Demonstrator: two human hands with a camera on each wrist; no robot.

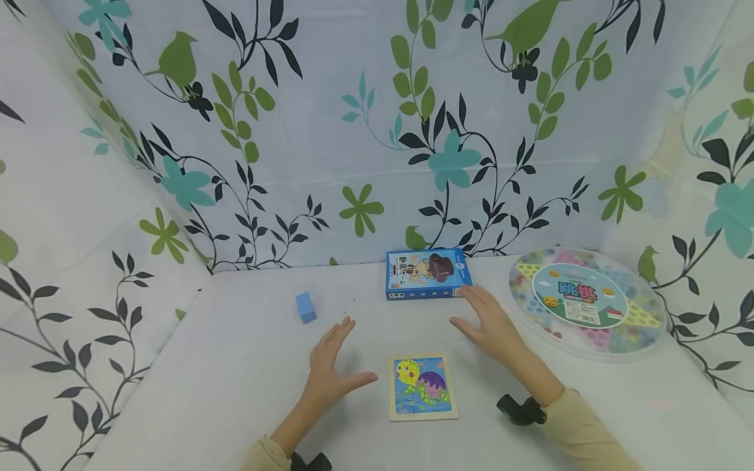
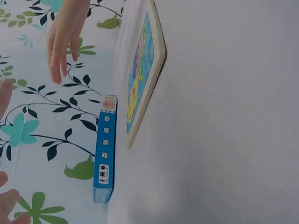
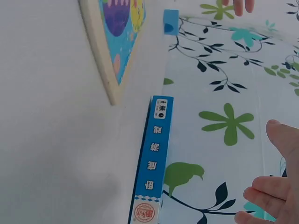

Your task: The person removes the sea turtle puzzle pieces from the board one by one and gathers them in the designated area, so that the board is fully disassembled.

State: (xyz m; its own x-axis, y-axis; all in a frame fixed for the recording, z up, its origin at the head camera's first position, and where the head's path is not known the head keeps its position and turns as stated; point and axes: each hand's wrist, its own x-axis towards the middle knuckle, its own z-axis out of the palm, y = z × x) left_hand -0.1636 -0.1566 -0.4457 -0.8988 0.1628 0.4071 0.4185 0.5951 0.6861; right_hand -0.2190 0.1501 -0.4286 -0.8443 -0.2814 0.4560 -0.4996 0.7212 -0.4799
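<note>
The left hand (image 1: 327, 374) and right hand (image 1: 493, 329) hover empty, fingers spread, above the table (image 1: 206, 366). The turtle puzzle (image 1: 423, 387) lies flat between them, nearer than the blue box (image 1: 427, 272) by the back edge; tilting could spill any loose pieces, a low right-hand sweep could bump the box.

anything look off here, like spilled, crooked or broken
Nothing really stands out: I see no spill or damage. The turtle puzzle lies flat with no piece visibly missing, and the blue game box looks closed. At most, the small blue block sits alone, slightly angled, left of the box, which is hardly odd.
</note>
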